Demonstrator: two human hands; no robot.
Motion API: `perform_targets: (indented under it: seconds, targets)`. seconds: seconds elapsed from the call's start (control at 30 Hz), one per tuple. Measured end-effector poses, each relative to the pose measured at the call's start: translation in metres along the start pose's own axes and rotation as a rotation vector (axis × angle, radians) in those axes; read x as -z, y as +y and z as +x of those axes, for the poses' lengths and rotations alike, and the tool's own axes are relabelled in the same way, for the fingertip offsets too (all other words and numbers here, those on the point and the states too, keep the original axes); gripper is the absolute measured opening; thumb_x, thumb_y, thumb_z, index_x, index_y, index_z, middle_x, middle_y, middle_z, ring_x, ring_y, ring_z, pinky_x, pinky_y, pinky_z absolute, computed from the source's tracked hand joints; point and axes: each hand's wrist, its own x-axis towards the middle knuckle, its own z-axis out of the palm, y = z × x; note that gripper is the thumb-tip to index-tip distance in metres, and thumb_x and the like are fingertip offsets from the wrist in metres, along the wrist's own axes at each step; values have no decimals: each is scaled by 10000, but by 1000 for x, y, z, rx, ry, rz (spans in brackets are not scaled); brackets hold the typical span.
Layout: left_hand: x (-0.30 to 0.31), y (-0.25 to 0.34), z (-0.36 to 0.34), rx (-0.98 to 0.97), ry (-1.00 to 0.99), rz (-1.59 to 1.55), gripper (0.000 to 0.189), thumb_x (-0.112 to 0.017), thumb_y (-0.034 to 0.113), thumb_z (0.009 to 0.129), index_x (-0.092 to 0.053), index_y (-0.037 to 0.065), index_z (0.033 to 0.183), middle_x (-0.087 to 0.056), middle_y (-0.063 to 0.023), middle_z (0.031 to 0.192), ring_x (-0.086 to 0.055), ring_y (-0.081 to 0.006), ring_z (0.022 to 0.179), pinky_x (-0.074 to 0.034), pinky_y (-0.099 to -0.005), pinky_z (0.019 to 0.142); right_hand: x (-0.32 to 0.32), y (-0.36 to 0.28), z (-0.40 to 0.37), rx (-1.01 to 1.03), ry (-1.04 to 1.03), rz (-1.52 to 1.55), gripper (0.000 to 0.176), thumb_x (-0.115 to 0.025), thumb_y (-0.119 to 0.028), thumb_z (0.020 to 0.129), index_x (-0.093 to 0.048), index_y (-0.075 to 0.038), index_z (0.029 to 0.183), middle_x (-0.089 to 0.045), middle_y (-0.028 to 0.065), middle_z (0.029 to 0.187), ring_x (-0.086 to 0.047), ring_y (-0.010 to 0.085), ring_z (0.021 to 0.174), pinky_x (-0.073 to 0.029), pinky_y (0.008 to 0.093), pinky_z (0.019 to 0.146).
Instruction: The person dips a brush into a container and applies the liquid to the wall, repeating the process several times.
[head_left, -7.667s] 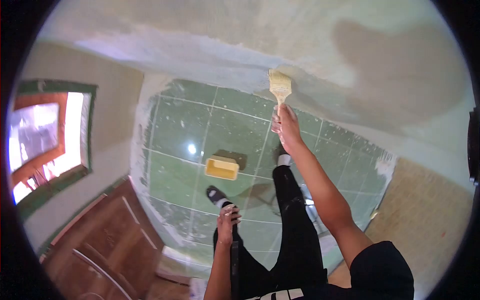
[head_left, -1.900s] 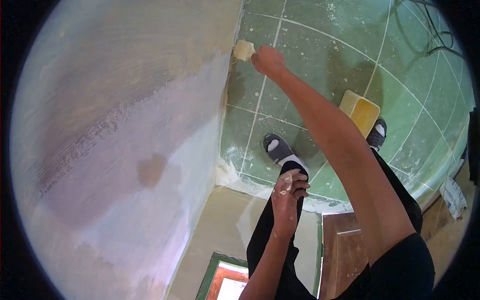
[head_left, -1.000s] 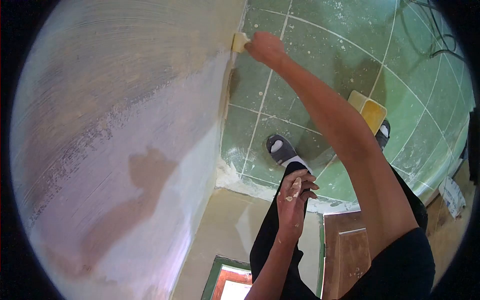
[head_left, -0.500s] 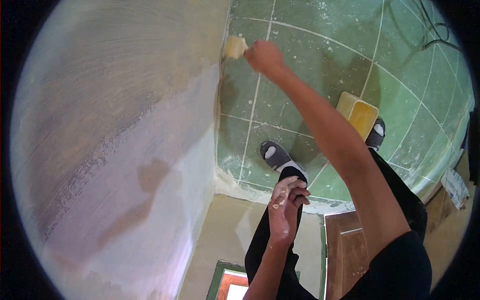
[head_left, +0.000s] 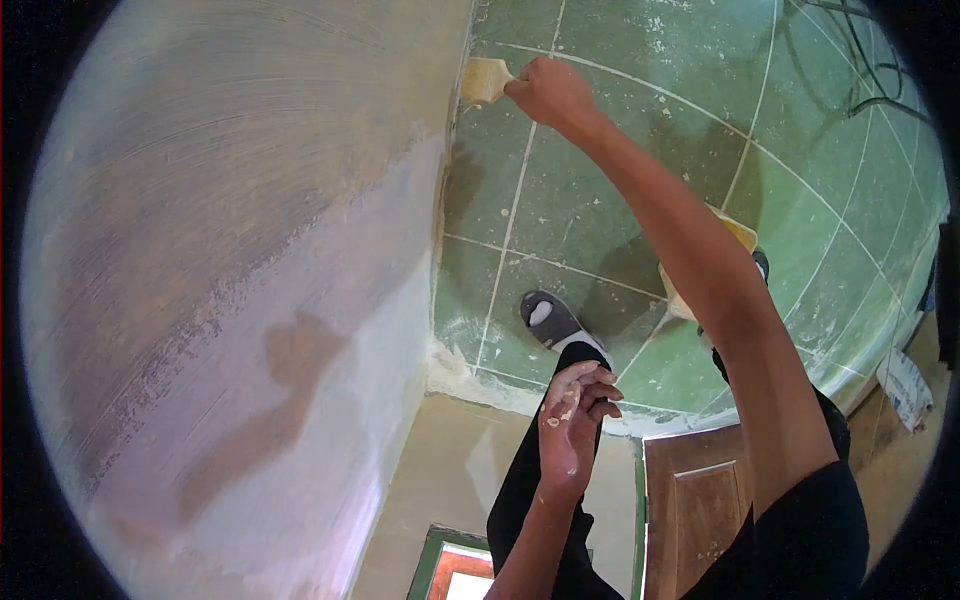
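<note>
My right hand [head_left: 550, 90] is closed round the handle of a wide paintbrush [head_left: 486, 80] with pale bristles. The bristle end is right at the foot of the wall [head_left: 250, 180], where it meets the green tiled floor [head_left: 600, 170]. Damp-looking, streaked brush marks cover the upper part of this wall; a paler, dry-looking part lies below. My left hand [head_left: 575, 415], spotted with white paint, hangs in front of my leg with its fingers loosely bent and apart, nothing in it. My right forearm mostly covers a yellowish plastic container [head_left: 738, 228] on the floor.
My foot in a grey slipper [head_left: 550, 316] stands on the tiles near the wall. A dark cable [head_left: 880, 100] lies at the upper right. Behind me are a brown wooden door [head_left: 700, 500] and a crumpled white bag [head_left: 905, 390]. White specks dot the floor.
My right hand and the brush have shifted slightly right and up along the wall's foot. The forearm now hides more of the container. The left hand has barely moved.
</note>
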Motion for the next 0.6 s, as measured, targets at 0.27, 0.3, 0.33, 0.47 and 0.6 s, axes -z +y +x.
perform_targets:
  seconds: [0.27,0.3,0.33,0.47,0.6]
  targets:
    - [-12,8,1,-15,-6,54,514,-494,392,973,-486,8,1314,-597,-160,1173,-610,-270,1030,-495,-388,858,-31,-12,55,66,67,-39,379,-664,-359,800,-736,-7,920,-719,226,938,-701,401,895,-561,498,796]
    - [-10,6,1,-20,-10,40,514,-500,393,972,-489,7,1311,-599,-158,1171,-611,-266,1028,-494,-385,858,-22,-14,53,94,60,-7,386,-663,-363,803,-736,-8,932,-718,229,950,-701,401,896,-562,496,800]
    - [-9,6,2,-30,-13,27,513,-505,393,971,-493,6,1308,-601,-155,1169,-612,-263,1026,-494,-382,858,-9,-17,47,98,66,-15,386,-663,-363,803,-736,-8,932,-718,229,950,-701,401,896,-562,496,800]
    - [-10,5,1,-18,3,-1,497,-506,377,974,-497,8,1306,-605,-147,1167,-612,-256,1027,-492,-376,855,16,-3,37,81,-31,-26,409,-664,-376,809,-733,-9,975,-716,227,977,-696,402,913,-561,492,810]
    - [-12,9,2,-23,-5,16,480,-508,356,977,-495,6,1304,-607,-150,1166,-611,-251,1024,-491,-371,857,-8,-4,40,53,25,-102,404,-650,-365,820,-728,-1,977,-711,231,970,-692,406,916,-562,486,796]
